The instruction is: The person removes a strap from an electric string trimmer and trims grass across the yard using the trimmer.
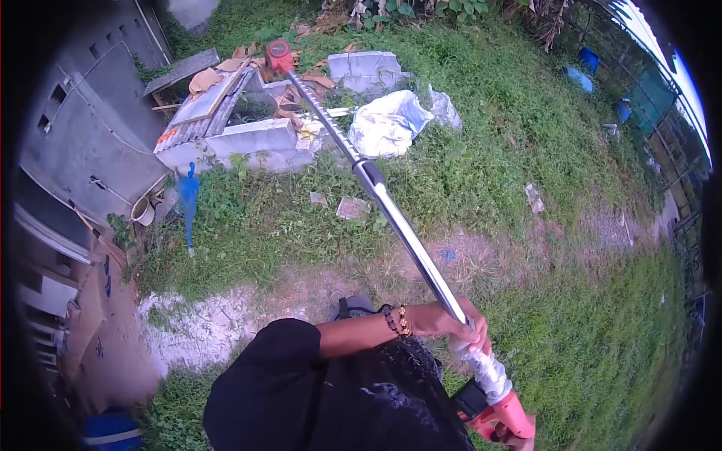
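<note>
A cordless grass trimmer (410,233) with a long silver telescopic pole runs diagonally across the head view. Its red head (279,57) is at the far upper left, over the block enclosure. My left hand (455,323), with beaded bracelets at the wrist, is wrapped round the lower pole, just above a stretch covered in silvery wrapping. At the bottom right my right hand (519,441) grips the red rear handle (508,413), only partly in view. A black battery (472,400) sits beside that handle. Whether a finger presses the trigger is hidden.
Grey concrete blocks (259,137) form a low enclosure with boards and dry leaves. A white sack (387,124) lies beside it. On the left are a grey wall (105,113), a bucket (143,211) and a closed blue umbrella (188,199). Grass surrounds me; a fence stands right.
</note>
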`<action>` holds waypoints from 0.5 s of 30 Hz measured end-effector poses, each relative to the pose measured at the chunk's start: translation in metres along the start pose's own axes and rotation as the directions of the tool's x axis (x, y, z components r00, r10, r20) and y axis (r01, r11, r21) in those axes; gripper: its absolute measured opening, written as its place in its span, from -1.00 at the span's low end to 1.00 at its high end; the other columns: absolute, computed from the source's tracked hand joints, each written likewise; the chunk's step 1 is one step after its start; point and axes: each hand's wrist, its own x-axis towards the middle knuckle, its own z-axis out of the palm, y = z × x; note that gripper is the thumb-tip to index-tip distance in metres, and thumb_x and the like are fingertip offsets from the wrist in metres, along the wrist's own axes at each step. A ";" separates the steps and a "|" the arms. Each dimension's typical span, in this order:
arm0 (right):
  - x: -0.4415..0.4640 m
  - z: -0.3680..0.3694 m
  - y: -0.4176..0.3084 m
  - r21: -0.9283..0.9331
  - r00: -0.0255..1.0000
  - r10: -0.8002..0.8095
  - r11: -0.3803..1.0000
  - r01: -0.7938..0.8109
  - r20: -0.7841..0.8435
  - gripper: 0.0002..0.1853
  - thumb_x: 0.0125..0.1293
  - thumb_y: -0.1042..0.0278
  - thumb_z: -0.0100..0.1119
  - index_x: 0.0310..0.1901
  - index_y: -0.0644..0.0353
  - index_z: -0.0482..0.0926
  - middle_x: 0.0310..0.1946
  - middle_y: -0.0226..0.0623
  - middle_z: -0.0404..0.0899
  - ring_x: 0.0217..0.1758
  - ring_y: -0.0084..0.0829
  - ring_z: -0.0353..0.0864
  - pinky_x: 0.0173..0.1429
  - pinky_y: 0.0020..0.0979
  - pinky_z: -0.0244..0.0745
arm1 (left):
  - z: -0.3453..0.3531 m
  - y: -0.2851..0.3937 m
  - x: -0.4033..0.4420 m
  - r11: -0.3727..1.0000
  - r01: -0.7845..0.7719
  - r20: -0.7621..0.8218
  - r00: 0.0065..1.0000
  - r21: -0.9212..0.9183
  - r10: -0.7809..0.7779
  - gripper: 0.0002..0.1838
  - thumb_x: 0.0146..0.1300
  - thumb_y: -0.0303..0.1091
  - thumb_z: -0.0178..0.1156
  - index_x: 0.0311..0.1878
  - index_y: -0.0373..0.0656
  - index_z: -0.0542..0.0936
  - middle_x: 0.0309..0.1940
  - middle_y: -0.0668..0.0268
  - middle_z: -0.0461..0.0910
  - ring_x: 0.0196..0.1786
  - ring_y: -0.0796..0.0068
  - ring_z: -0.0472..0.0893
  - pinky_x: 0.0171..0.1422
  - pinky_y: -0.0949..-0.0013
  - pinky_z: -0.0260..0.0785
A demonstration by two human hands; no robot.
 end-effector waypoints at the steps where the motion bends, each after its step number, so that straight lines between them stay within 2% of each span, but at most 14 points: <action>1: 0.007 0.004 0.004 0.027 0.999 -0.010 1.000 0.009 0.048 -0.85 -0.13 0.43 0.13 -0.44 0.21 0.58 -0.59 -0.36 0.56 -0.52 -0.51 0.51 -0.44 -0.47 0.41 | 0.000 0.003 0.005 0.999 0.004 0.033 0.999 0.054 -0.005 -0.70 0.23 -0.28 0.19 -0.55 -0.23 0.43 -0.43 0.22 0.54 0.04 0.12 0.50 0.22 -0.01 0.22; 5: 0.036 0.016 0.015 0.105 0.979 -0.040 0.994 0.019 0.201 -0.83 -0.16 0.46 0.14 -0.43 0.24 0.58 -0.56 -0.35 0.57 -0.50 -0.50 0.53 -0.43 -0.47 0.42 | 0.018 0.018 0.020 0.978 0.021 0.057 0.998 0.206 -0.034 -0.74 0.20 -0.30 0.20 -0.52 -0.22 0.44 -0.37 0.20 0.54 0.08 0.12 0.50 0.24 0.03 0.26; 8: 0.046 0.016 0.021 0.139 0.953 -0.084 0.989 0.044 0.292 -0.81 -0.17 0.48 0.14 -0.41 0.26 0.58 -0.54 -0.34 0.58 -0.49 -0.50 0.55 -0.42 -0.48 0.42 | 0.025 0.008 0.029 0.992 -0.073 -0.132 0.989 -0.104 0.059 -0.78 0.17 -0.30 0.20 -0.47 -0.21 0.44 -0.30 0.21 0.52 0.11 0.09 0.49 0.29 0.03 0.24; 9: 0.047 0.019 0.022 0.141 0.949 -0.095 0.988 0.054 0.302 -0.80 -0.18 0.49 0.15 -0.41 0.26 0.58 -0.53 -0.34 0.59 -0.49 -0.50 0.55 -0.41 -0.48 0.43 | 0.011 0.000 0.027 0.959 -0.171 -0.148 0.979 -0.227 0.139 -0.83 0.19 -0.32 0.19 -0.38 -0.19 0.45 -0.22 0.24 0.51 0.15 0.11 0.47 0.36 0.04 0.21; 11: 0.044 0.018 0.023 0.151 0.941 -0.110 0.986 0.064 0.319 -0.79 -0.19 0.51 0.15 -0.40 0.28 0.57 -0.52 -0.33 0.59 -0.48 -0.49 0.56 -0.41 -0.48 0.43 | 0.000 0.006 0.018 0.847 -0.344 -0.329 0.919 -0.404 0.217 -0.77 0.22 -0.19 0.14 -0.39 -0.14 0.43 -0.28 0.30 0.48 0.08 0.19 0.51 0.31 0.12 0.29; 12: 0.043 0.016 0.025 0.152 0.938 -0.114 0.986 0.067 0.326 -0.79 -0.20 0.51 0.15 -0.40 0.28 0.57 -0.51 -0.33 0.60 -0.47 -0.49 0.57 -0.40 -0.48 0.43 | -0.011 0.011 0.009 0.802 -0.426 -0.500 0.845 -0.419 0.188 -0.71 0.25 -0.11 0.10 -0.47 -0.06 0.38 -0.41 0.40 0.44 -0.08 0.37 0.54 0.15 0.24 0.37; 13: 0.040 0.015 0.027 0.154 0.935 -0.119 0.985 0.071 0.334 -0.78 -0.20 0.52 0.16 -0.39 0.29 0.57 -0.50 -0.33 0.60 -0.47 -0.49 0.57 -0.40 -0.48 0.44 | -0.028 0.011 0.001 0.731 -0.483 -0.535 0.823 -0.483 0.191 -0.63 0.29 -0.10 0.07 -0.59 0.02 0.26 -0.61 0.52 0.31 -0.35 0.58 0.47 -0.10 0.39 0.37; 14: 0.042 0.015 0.027 0.154 0.932 -0.124 0.985 0.075 0.341 -0.77 -0.21 0.53 0.16 -0.39 0.29 0.57 -0.50 -0.32 0.61 -0.47 -0.49 0.57 -0.40 -0.48 0.44 | -0.036 0.004 -0.006 0.662 -0.502 -0.583 0.804 -0.556 0.119 -0.58 0.33 -0.15 0.02 -0.65 0.06 0.20 -0.75 0.61 0.19 -0.60 0.69 0.26 -0.35 0.51 0.19; 15: 0.040 0.013 0.029 0.149 0.930 -0.126 0.986 0.078 0.344 -0.77 -0.21 0.53 0.16 -0.39 0.30 0.57 -0.49 -0.32 0.61 -0.46 -0.49 0.58 -0.39 -0.49 0.44 | -0.052 -0.008 -0.014 0.660 -0.511 -0.600 0.792 -0.551 0.113 -0.57 0.34 -0.18 0.02 -0.67 0.07 0.19 -0.77 0.61 0.15 -0.65 0.70 0.20 -0.40 0.52 0.16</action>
